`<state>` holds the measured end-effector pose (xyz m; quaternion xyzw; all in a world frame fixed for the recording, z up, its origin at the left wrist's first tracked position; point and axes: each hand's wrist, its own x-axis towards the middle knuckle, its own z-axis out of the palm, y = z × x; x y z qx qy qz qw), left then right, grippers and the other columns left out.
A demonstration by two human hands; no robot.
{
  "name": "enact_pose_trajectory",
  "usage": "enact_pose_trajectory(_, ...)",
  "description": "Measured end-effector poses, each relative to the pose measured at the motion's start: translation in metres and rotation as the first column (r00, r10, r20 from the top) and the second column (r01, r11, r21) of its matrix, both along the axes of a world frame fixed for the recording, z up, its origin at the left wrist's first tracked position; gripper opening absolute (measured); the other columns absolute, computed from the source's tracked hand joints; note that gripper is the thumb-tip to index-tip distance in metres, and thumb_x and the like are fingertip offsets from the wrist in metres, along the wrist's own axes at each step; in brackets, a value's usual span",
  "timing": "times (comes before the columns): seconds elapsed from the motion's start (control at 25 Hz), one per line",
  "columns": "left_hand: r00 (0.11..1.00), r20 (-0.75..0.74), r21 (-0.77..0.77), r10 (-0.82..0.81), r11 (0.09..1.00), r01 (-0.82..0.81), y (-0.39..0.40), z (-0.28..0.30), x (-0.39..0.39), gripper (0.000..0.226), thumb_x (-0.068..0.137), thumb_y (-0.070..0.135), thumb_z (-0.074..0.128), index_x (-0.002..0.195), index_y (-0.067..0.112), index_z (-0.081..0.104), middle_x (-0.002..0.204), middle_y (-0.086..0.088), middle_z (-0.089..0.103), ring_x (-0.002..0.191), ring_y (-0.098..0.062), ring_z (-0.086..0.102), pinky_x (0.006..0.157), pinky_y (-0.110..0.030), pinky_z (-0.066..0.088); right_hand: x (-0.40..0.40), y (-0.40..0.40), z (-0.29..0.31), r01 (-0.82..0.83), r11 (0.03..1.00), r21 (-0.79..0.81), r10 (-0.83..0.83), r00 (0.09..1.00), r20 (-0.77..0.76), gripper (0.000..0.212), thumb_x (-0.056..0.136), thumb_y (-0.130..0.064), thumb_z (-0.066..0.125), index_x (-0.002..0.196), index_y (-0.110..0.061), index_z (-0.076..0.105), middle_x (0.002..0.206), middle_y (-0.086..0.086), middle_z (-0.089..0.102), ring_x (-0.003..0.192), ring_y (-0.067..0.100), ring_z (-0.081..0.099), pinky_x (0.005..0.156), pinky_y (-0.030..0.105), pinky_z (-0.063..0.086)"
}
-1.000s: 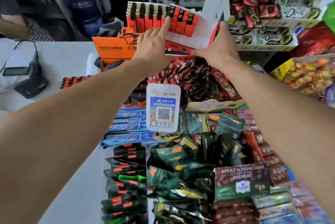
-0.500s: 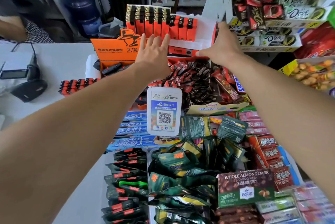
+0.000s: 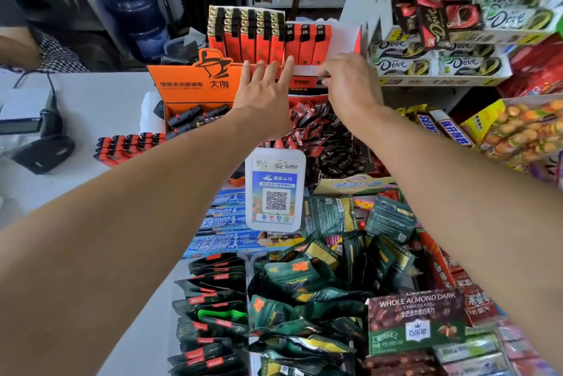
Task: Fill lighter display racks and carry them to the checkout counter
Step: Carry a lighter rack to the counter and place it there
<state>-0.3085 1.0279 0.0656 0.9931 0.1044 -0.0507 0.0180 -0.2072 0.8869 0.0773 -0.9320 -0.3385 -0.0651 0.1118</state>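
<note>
The lighter display rack (image 3: pixel 307 40) stands upright at the back of the counter, with rows of orange lighters (image 3: pixel 243 37) filling its left part and white card bare on its right. My left hand (image 3: pixel 263 95) is flat and open, its spread fingertips against the rack's lower front. My right hand (image 3: pixel 347 86) is just right of it, fingers curled onto the rack's front lip. A row of loose red lighters (image 3: pixel 128 145) lies on the white counter (image 3: pixel 91 101) to the left.
An orange box of black lighters (image 3: pixel 195 86) stands left of the rack. A QR code stand (image 3: pixel 275 189) and heaps of snack packets (image 3: pixel 304 284) fill the near counter. Dove chocolate shelves (image 3: pixel 441 64) rise at right. A barcode scanner (image 3: pixel 45 144) sits far left beside a person's sleeve (image 3: pixel 58 52).
My right hand slid from the rack's right side to its front lip. My left hand dropped off the lighters and spread open at the rack's base. The view tilted down slightly.
</note>
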Motion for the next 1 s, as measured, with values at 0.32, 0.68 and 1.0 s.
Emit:
enact_pose_trajectory(0.32, 1.0, -0.01, -0.041, -0.013, 0.999, 0.013, 0.002, 0.009, 0.0, 0.087, 0.095, 0.04, 0.056, 0.162, 0.013, 0.006, 0.167, -0.015, 0.011, 0.155, -0.036, 0.005, 0.127, -0.048, 0.004, 0.022, 0.009, 0.001, 0.026, 0.998, 0.062, -0.018, 0.992, -0.126, 0.025, 0.094, -0.002, 0.059, 0.114, -0.008, 0.073, 0.109, 0.013, 0.069, 0.097, 0.028, 0.064, 0.088, 0.031, 0.05)
enact_pose_trajectory(0.68, 1.0, -0.026, -0.091, 0.012, 0.996, -0.014, 0.002, 0.011, 0.002, 0.082, 0.097, 0.035, 0.053, 0.161, 0.013, 0.007, 0.169, -0.013, 0.006, 0.156, -0.034, 0.0, 0.127, -0.047, 0.005, 0.012, 0.007, -0.003, -0.002, 0.999, 0.052, 0.006, 0.998, -0.069, 0.018, 0.096, 0.0, 0.058, 0.104, -0.005, 0.073, 0.106, 0.013, 0.066, 0.097, 0.029, 0.062, 0.077, 0.03, 0.046)
enact_pose_trajectory(1.0, 1.0, -0.004, -0.077, 0.015, 0.997, -0.015, 0.0, 0.007, 0.006, 0.08, 0.096, 0.034, 0.054, 0.161, 0.011, 0.014, 0.167, -0.015, 0.013, 0.155, -0.035, 0.005, 0.127, -0.047, 0.007, 0.009, 0.004, -0.01, 0.017, 0.998, 0.052, -0.014, 0.999, -0.048, 0.026, 0.101, -0.009, 0.053, 0.114, -0.012, 0.075, 0.11, 0.012, 0.067, 0.11, 0.032, 0.054, 0.089, 0.042, 0.048)
